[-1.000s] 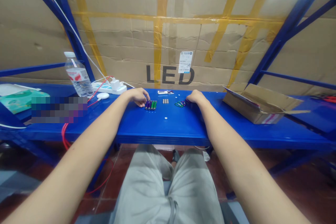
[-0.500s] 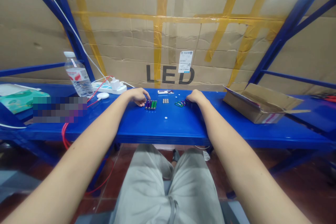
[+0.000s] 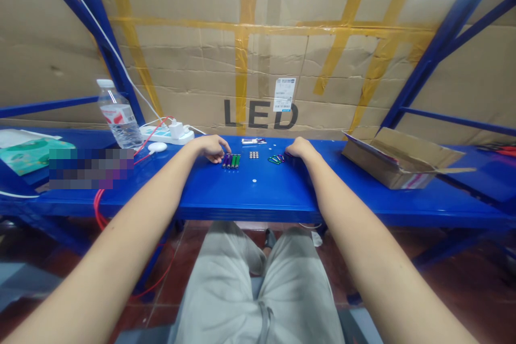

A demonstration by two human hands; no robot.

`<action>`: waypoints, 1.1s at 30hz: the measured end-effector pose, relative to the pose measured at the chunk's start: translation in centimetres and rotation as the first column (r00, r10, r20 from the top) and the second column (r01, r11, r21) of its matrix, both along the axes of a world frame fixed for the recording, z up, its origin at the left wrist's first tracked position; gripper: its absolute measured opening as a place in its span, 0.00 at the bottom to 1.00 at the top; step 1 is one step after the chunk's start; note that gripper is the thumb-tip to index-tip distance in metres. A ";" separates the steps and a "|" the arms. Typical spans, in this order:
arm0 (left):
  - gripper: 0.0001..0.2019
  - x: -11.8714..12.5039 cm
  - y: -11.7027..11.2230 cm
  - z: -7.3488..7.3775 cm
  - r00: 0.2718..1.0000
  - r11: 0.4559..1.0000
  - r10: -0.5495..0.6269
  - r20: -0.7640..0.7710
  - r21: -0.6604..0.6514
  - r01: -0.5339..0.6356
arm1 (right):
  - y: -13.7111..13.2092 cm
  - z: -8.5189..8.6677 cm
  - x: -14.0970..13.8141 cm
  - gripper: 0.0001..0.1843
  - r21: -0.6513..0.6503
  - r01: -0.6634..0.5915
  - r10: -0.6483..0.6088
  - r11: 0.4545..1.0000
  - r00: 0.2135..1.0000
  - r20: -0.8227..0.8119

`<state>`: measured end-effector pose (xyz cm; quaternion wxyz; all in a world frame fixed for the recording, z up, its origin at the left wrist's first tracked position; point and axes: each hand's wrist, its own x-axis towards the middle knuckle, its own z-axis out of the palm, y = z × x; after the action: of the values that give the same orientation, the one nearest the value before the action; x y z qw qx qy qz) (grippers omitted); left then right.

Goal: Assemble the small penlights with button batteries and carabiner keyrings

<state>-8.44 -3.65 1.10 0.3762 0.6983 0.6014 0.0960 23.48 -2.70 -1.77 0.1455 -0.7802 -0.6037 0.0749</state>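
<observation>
My left hand rests on the blue table with loosely bent fingers apart, just left of a row of small purple and green metal tubes. I see nothing held in it. On the other side, my right hand lies low beside several coloured carabiners; its fingers are mostly hidden behind the hand. Between the hands sits a tight block of small silvery round pieces. Behind them lie thin silvery parts. A small white disc is nearer the front edge.
An open cardboard box stands at right. At left are a water bottle, a white power strip with cables and a green packet. A large taped carton closes off the back. Blue posts frame the table.
Both hands and the small parts keep their places. The view has shifted only very slightly.
</observation>
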 end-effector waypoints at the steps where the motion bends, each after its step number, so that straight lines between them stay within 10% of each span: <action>1: 0.25 0.0 0.0 0.0 1.000 1.000 0.007 0.005 0.001 -0.007 | 0.0 0.0 0.0 0.20 0.002 -0.017 0.017 1.000 1.000 -0.002; 7: 0.20 -0.2 0.7 -0.5 0.990 0.986 0.140 -0.009 0.089 -0.139 | -0.2 0.0 0.0 0.12 0.006 -0.219 0.219 0.976 0.976 -0.007; 33: 0.12 0.0 0.8 -0.7 0.976 0.970 0.212 0.044 0.109 -0.216 | -1.0 1.1 0.3 0.08 -0.099 -0.263 0.262 0.960 0.965 -0.021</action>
<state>-8.47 -2.85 0.43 0.3332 0.6479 0.6606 0.1812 23.77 -3.66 -0.72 0.0969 -0.6992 -0.6968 0.1270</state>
